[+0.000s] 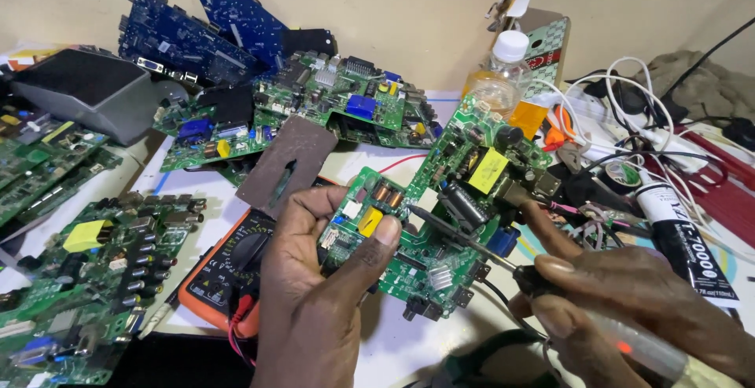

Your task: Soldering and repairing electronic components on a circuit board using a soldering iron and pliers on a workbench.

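1. A green circuit board (pixel 440 199) is held up over the tabletop (pixel 409 341) near centre frame, tilted, component side toward the camera.
2. The left hand (pixel 318 278) is closed on the board's lower-left edge; the thumb is pressed on the front face just below a small yellow part, fingers wrapped behind.
3. The right hand (pixel 621 301) is closed round the handle of a soldering iron (pixel 503 258); a small red light is seen on the handle.
4. The iron's tip is laid on the board's mid area, beside a black cylindrical capacitor; exact contact pt can't be made out.
5. An orange multimeter (pixel 228 270) is seen on the tabletop just behind/left of the left hand, w/ red & black leads plugged in at its lower end.
6. A brown perforated board (pixel 287 164) is propped above the meter.
7. More green boards are piled at left (pixel 94 278) & at upper centre (pixel 338 97); blue boards (pixel 197 34) are leaned against the wall.
8. A grey box (pixel 86 89) is placed at far left.
9. A clear bottle w/ white cap (pixel 499 69) is stood behind the held board, w/ a tangle of white & black cables (pixel 653 113) at right.
10. A black tube w/ white print (pixel 680 239) is laid just above the right hand.
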